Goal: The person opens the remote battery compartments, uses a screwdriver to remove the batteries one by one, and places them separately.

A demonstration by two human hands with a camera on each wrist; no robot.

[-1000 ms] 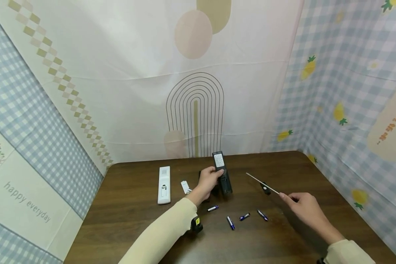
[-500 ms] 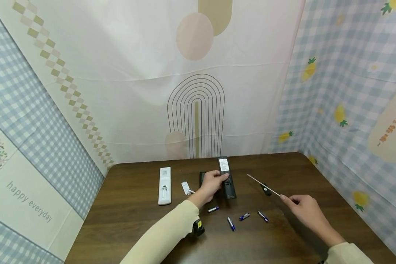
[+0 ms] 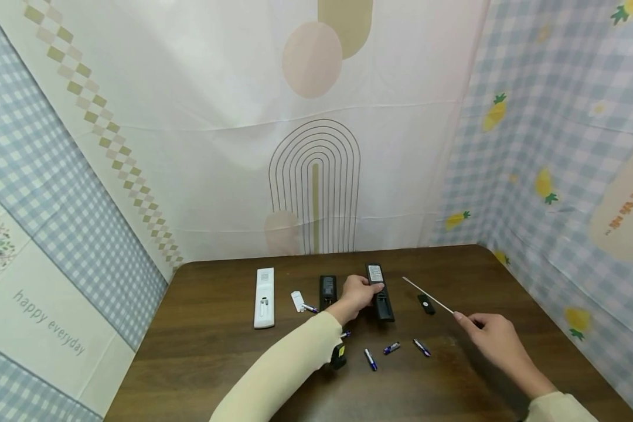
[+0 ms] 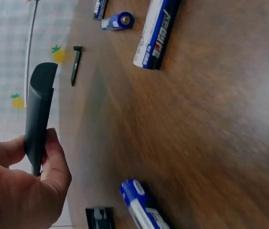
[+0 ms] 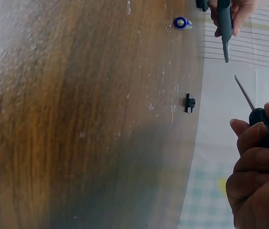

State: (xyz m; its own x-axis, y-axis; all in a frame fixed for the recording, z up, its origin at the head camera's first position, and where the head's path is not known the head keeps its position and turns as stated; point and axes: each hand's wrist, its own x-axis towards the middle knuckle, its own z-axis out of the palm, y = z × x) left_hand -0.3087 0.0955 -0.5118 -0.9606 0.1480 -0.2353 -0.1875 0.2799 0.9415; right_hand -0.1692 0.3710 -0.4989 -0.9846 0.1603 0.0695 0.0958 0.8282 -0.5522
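My left hand (image 3: 357,298) grips a black remote control (image 3: 384,306) with its back up and its battery compartment uncovered. In the left wrist view the remote (image 4: 41,105) stands edge-on between thumb and fingers. My right hand (image 3: 493,340) holds a screwdriver (image 5: 265,129) by its dark handle, fingers curled round it. Its long thin shaft (image 3: 427,294) points left toward the held remote, the tip apart from it. Beyond the shaft lies a small black battery cover (image 3: 426,304) on the table. Loose blue-and-white batteries (image 3: 370,359) lie nearer to me.
Another black remote (image 3: 327,287) lies left of my left hand, partly behind my wrist. A white remote (image 3: 264,302) with its compartment uncovered lies farther left. Between them are a white battery cover (image 3: 298,300) and a battery (image 3: 310,308). The wooden table (image 3: 200,351) ends at a fabric-covered wall.
My left hand has moved right and slightly toward me with the black remote, so the other black remote now shows more. My right hand and the screwdriver have barely shifted.
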